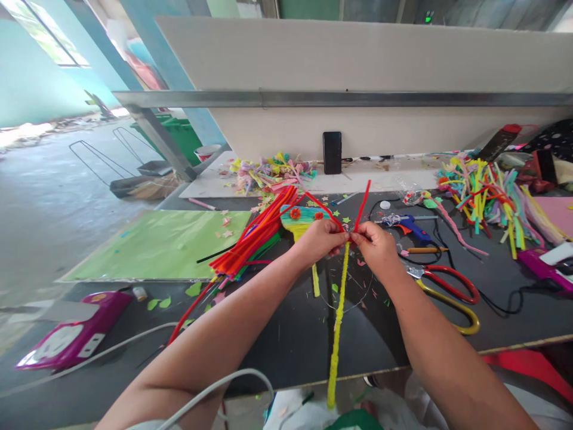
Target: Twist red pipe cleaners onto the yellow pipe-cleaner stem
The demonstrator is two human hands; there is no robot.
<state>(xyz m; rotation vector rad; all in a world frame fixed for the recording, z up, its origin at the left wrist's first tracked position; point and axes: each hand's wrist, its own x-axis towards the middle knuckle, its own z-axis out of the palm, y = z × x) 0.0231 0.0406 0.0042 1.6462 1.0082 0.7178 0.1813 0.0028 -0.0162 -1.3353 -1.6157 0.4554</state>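
Observation:
My left hand (325, 240) and my right hand (373, 239) meet over the middle of the table, both with fingertips pinched together. Between them is a red pipe cleaner (363, 203), its two ends sticking up in a V. From the pinch point a long fuzzy yellow stem (339, 316) hangs down past the table's front edge. How the red and yellow pieces join is hidden by my fingers. Behind my left hand lies a flat blue and yellow piece (299, 222) with red flower-like dots. A bundle of red pipe cleaners (250, 236) lies left of it.
Red and yellow-handled scissors (452, 292) and a blue glue gun (414, 230) lie to the right. Purple power strips (78, 328) with cables sit at both sides. A black phone (332, 153) leans on the back board. Pipe cleaner piles (487, 197) and a green sheet (156, 248) lie around.

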